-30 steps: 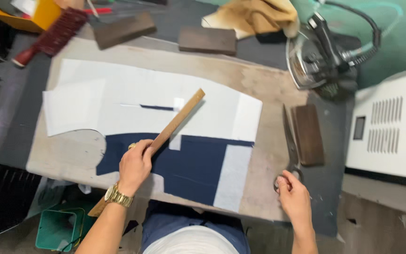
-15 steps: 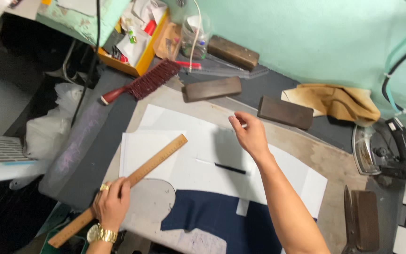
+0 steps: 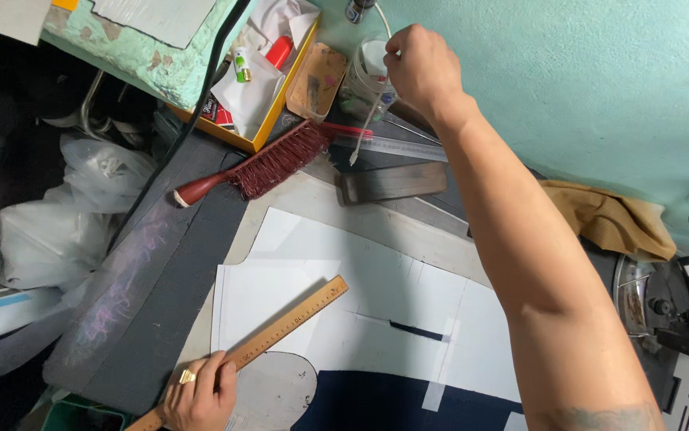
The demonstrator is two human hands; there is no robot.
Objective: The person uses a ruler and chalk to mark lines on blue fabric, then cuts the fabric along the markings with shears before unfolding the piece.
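My left hand (image 3: 199, 395) rests at the bottom left, pressing on a wooden ruler (image 3: 281, 330) that lies slanted across white paper pattern pieces (image 3: 376, 295). Under the paper lies navy fabric (image 3: 392, 407). My right hand (image 3: 418, 68) is stretched far up to the back of the table, fingers pinched on a thin white stick (image 3: 364, 132) that hangs down beside a clear jar (image 3: 364, 76).
A red-bristled brush (image 3: 261, 168) lies left of a dark block (image 3: 392, 182). A yellow tray (image 3: 269, 80) holds small items. A clear ruler (image 3: 396, 146) lies behind the block. Tan cloth (image 3: 608, 219) and an iron (image 3: 672, 307) are at the right. Plastic bags (image 3: 57, 223) sit at the left.
My right hand went from the table's front edge up across the paper to the jar at the back and took the thin stick. The view swung left and upward.
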